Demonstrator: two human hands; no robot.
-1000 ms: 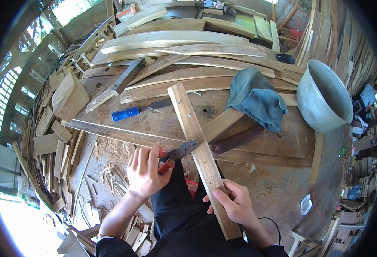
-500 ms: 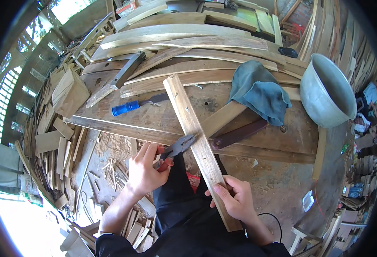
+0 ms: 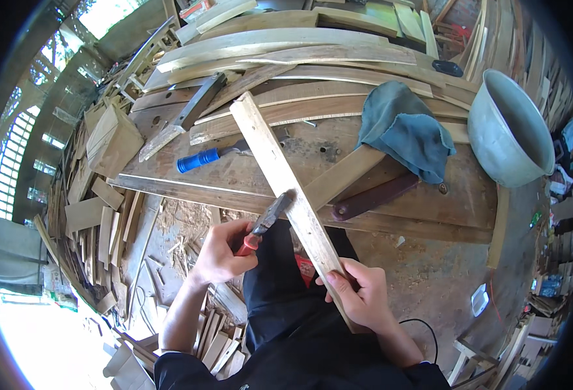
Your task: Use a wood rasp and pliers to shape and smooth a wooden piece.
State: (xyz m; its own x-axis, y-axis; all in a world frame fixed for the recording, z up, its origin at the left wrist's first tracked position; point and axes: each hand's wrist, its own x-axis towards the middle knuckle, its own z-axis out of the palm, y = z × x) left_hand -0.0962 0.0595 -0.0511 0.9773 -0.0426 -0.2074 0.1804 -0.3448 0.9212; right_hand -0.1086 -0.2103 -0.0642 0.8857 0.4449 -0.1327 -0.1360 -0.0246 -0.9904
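Note:
My left hand (image 3: pixel 223 257) is closed round red-handled pliers (image 3: pixel 270 218), whose dark metal jaws touch the left edge of a light wooden strip (image 3: pixel 264 144). My right hand (image 3: pixel 364 292) grips the strip's near end, thumb on top, while its far end angles up to the left over the workbench (image 3: pixel 446 214). Behind the strip lie a blue-handled tool (image 3: pixel 199 160) and a dark reddish tool handle (image 3: pixel 375 197). A crumpled blue-grey cloth (image 3: pixel 403 136) rests on a board to the right of it.
Long boards (image 3: pixel 273 42) are piled across the back of the bench, with a wooden block (image 3: pixel 111 140) at left. A metal pot (image 3: pixel 511 130) stands at the right. Offcuts (image 3: pixel 91 218) and shavings litter the floor at left and below, and a black cable curves beside my right arm.
The strip's far end has swung up and leftward. My left hand has rotated with the pliers, their jaws now pointing more steeply upward and slightly higher on the strip.

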